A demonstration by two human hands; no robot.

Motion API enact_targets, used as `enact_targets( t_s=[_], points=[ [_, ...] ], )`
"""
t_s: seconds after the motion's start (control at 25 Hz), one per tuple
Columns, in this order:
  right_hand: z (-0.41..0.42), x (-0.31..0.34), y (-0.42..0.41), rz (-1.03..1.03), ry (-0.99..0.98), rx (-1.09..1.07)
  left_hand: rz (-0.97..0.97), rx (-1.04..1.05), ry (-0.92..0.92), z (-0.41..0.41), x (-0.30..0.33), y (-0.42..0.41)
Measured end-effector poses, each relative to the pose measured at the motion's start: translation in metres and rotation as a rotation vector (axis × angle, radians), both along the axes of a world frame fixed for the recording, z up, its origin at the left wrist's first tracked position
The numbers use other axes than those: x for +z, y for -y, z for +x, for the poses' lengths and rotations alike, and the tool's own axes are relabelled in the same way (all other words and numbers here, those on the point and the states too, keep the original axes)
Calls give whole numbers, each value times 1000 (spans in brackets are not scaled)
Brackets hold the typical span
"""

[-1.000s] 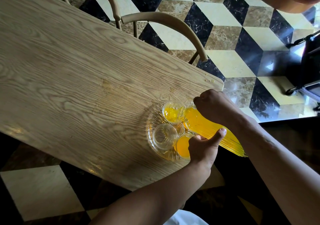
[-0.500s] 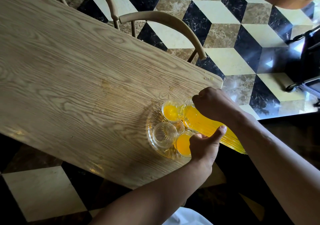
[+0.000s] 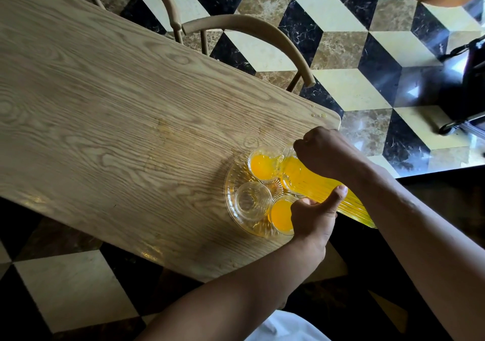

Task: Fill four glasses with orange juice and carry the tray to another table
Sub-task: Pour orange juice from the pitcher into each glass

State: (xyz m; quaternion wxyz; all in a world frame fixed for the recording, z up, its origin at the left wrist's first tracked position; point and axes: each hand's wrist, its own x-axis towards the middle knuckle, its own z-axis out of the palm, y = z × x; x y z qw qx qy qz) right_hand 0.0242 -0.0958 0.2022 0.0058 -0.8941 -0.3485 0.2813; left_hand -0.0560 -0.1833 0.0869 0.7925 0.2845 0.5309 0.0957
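A round cut-glass tray [image 3: 231,199] sits near the table's right corner. On it, the far glass [image 3: 262,166] is taking orange juice from a ribbed glass jug [image 3: 315,183] tilted over it. The near glass [image 3: 280,214] holds juice. The left glass [image 3: 252,200] is empty. A further glass is hidden under the jug. My right hand [image 3: 322,151] grips the jug near its top. My left hand [image 3: 312,214] holds the jug's body from below, thumb laid across it.
The wooden table [image 3: 118,120] stretches away to the left. Two curved wooden chair backs [image 3: 252,29] stand along its far edge. A few juice drops [image 3: 319,115] lie by the far right corner. Checkered marble floor surrounds it; a dark wheeled object [image 3: 464,99] stands at right.
The juice level in the far glass has risen as the tilted jug keeps pouring. Both hands hold their grip in nearly the same place.
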Motion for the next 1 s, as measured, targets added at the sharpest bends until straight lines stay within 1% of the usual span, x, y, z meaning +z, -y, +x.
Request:
enact_targets(
  t_s=[0.16,0.48,0.76,1.0],
  points=[
    [1,1,0,-6,7,-3,-10,-16,2,1,-2,1],
    [0,3,2,-12,3,-6,-31,-19,58,-4,15,-2],
    [0,0,7,25,-3,-19,37,-58,-24,-6,5,-4],
    [-1,1,13,68,9,-37,109,-60,-68,-11,16,-7]
  ],
)
